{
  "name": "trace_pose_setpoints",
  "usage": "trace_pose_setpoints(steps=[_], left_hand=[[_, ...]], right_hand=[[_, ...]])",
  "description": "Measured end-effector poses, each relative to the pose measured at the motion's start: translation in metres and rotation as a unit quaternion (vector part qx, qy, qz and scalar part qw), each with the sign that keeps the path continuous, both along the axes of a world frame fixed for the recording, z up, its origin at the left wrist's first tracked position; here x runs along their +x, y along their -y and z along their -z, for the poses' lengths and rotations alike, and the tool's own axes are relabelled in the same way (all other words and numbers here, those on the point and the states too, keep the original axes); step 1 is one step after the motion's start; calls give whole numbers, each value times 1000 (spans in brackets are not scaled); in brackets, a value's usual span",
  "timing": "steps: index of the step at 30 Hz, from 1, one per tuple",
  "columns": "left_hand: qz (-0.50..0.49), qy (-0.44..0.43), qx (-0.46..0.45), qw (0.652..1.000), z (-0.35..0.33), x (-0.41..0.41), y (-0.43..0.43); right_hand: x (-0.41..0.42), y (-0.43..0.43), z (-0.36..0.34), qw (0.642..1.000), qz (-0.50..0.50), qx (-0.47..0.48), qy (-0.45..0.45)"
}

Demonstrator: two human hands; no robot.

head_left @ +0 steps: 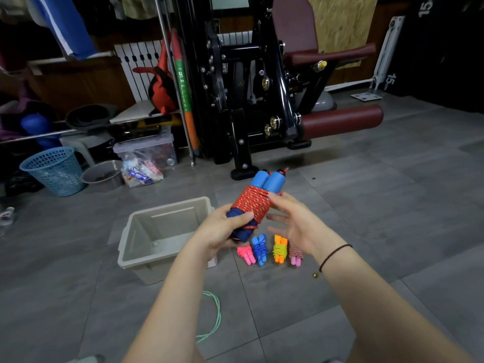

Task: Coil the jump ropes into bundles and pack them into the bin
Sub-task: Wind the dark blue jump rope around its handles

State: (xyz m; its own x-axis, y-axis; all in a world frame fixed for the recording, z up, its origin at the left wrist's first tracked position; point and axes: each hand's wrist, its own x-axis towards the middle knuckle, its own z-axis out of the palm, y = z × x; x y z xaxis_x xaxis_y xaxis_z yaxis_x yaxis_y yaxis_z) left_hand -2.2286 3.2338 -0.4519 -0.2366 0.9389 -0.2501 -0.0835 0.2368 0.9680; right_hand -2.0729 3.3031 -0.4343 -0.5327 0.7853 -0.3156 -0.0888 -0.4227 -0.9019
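L-hand fingers (pixel 236 221) round rope bundle (pixel 253 205)

A small gym room that doubles as storage

A black exercise machine (pixel 248 100) with maroon padded rollers (pixel 340 121) stands far centre on a grey tiled floor (pixel 392 205). A black block marked "15cm" (pixel 432 61) sits far right. Far left, hung clothing (pixel 62 24), a white radiator (pixel 136 66), a blue mesh basket (pixel 55 170) and a clear lidded box (pixel 146 148) crowd the wall.
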Motion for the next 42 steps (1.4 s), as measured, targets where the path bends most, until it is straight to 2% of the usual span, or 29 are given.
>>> trace_pose_setpoints(steps=[2, 6, 8, 11, 17, 20, 23, 25, 28, 30, 33, 34, 36, 39, 42], left_hand=[[28, -32, 2, 999, 5, -6, -1], [102, -63, 1, 993, 11, -2, -2], [120, -34, 3, 992, 14, 4, -4], [140, 38, 6, 989, 23, 6, -7], [104, 44, -52, 992, 53, -4, -22], [-2, 56, -84, 995, 87, -20, -38], [-136, 86, -149, 976, 155, -40, -49], [-180, 103, -214, 955, 200, -49, -55], [-217, 128, -252, 934, 248, -51, -78], [-237, 109, -254, 931, 278, -46, -99], [-269, 105, -253, 923, 330, -41, -123], [-284, 105, -252, 919, 347, -41, -128], [-327, 83, -237, 911, 376, -44, -140], [-380, 39, -203, 902, 408, -54, -154], [-381, 19, -219, 898, 437, -68, -163]], right_hand=[[5, -8, 4, 998, 16, -24, -58], [3, -15, 11, 992, 121, -11, -47], [5, -20, 13, 987, 154, -9, -51], [8, -27, 21, 987, 146, -5, -61], [0, -50, 60, 992, 82, -64, -69], [-3, -72, 92, 997, 39, -71, 19], [6, -92, 145, 984, -2, -101, 148], [21, -106, 170, 954, -83, -90, 273], [42, -132, 199, 883, -197, -2, 426], [49, -151, 226, 879, -204, 16, 430], [39, -166, 274, 910, -168, 33, 379], [34, -171, 293, 921, -156, 56, 351], [23, -182, 335, 922, -134, 113, 345], [7, -196, 391, 883, -128, 182, 413], [-19, -204, 410, 833, -123, 249, 478]])
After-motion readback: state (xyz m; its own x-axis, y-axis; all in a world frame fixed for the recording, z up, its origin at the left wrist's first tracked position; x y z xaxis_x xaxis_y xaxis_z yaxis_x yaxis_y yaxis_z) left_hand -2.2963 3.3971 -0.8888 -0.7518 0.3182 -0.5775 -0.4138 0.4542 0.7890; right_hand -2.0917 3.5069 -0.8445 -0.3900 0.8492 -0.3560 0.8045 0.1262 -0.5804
